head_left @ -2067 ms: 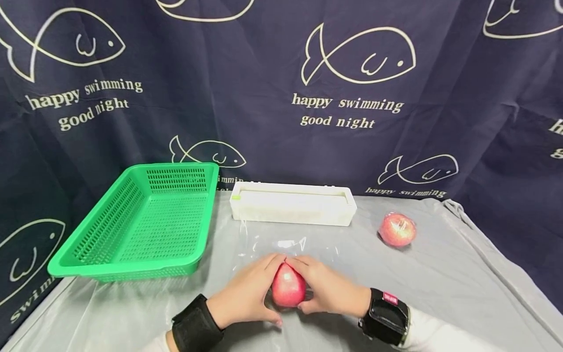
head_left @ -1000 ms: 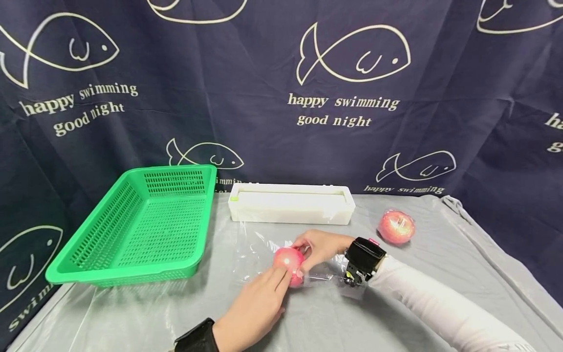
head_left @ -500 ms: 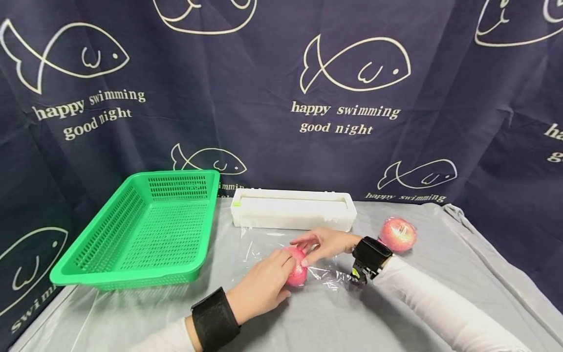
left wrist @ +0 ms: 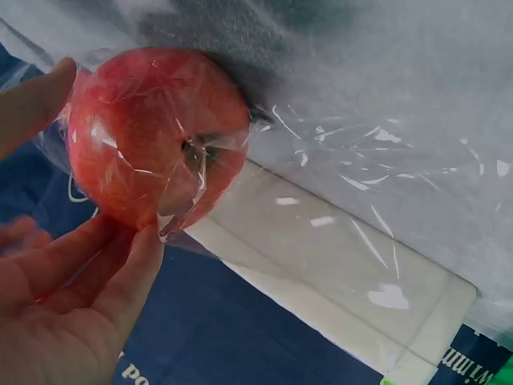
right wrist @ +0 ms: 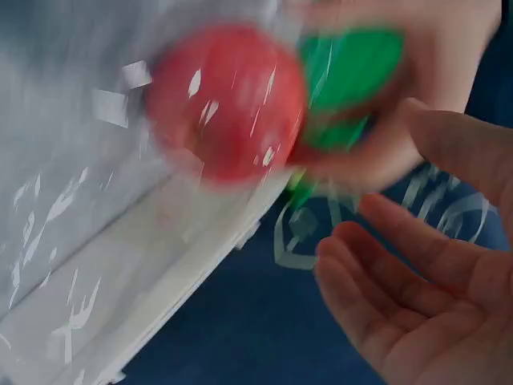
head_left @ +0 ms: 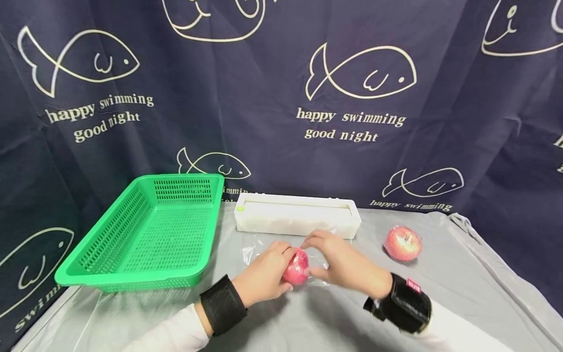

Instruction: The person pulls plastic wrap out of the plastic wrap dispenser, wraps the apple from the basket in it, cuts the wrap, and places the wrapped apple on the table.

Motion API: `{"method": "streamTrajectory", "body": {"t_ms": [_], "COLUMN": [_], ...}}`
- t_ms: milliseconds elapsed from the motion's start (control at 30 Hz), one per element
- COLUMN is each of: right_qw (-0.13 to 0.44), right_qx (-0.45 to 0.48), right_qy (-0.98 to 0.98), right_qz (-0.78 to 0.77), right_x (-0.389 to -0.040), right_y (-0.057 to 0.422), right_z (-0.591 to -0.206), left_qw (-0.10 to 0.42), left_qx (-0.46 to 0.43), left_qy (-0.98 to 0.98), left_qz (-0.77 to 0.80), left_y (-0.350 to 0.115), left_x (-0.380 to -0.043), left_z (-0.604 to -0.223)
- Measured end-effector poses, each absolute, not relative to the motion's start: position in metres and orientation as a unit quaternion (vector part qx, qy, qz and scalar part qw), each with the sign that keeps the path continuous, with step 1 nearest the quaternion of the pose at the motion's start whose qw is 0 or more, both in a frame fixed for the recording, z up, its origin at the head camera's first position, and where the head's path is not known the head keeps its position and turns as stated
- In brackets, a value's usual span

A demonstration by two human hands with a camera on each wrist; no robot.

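Observation:
My left hand (head_left: 266, 276) grips a red apple (head_left: 298, 268) from its left side, thumb near me and fingers beyond. In the left wrist view, clear plastic film (left wrist: 377, 160) stretches off to the side of the apple (left wrist: 152, 136), and part of it covers the fruit in creases. On the apple's right, my right hand (head_left: 343, 261) hovers slightly blurred, with nothing in it. The right wrist view shows that hand (right wrist: 433, 281) with thumb and fingers spread, apart from the apple (right wrist: 228, 104).
Behind the hands stands a long white box (head_left: 299, 222), apparently a film dispenser. A green slotted basket (head_left: 171, 239) sits at the left. Another apple (head_left: 403, 243), in clear film, lies at the right. A dark fish-print curtain (head_left: 272, 122) hangs behind the grey-covered table (head_left: 145, 313).
Both hands first cupped the apple; then the right hand brought film from the right across it. Now the right hand has let go and turned, while the left keeps its grip.

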State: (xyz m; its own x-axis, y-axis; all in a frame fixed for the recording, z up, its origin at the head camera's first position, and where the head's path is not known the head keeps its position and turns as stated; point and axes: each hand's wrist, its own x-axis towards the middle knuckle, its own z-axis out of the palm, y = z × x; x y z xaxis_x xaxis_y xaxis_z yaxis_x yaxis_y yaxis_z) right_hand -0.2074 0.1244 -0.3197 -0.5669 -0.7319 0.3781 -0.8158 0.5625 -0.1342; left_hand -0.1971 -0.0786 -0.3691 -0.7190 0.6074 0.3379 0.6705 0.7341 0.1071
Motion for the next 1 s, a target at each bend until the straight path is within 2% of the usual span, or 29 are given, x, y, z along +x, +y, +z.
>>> {"method": "streamTrajectory", "body": {"t_ms": [167,467,1000], "right_qw": [0.141,0.164,0.108], "right_qx": [0.445,0.414,0.369], "right_qy": [-0.877,-0.882,-0.902], "right_qz": [0.11,0.155,0.195], "right_x": [-0.189,-0.213,-0.25], "right_y": [0.112,0.111,0.107], "right_z": [-0.329,-0.365,-0.377], "left_qw": [0.137,0.104,0.056], "left_qx": [-0.342,-0.319,-0.32], "left_qy": [-0.924,-0.933,-0.926], "left_qz": [-0.106,-0.129,-0.194], "left_y": [-0.077,-0.073,-0.073], "left_x": [-0.206,-0.218,-0.253], "left_z": [-0.362,-0.369,-0.376]}}
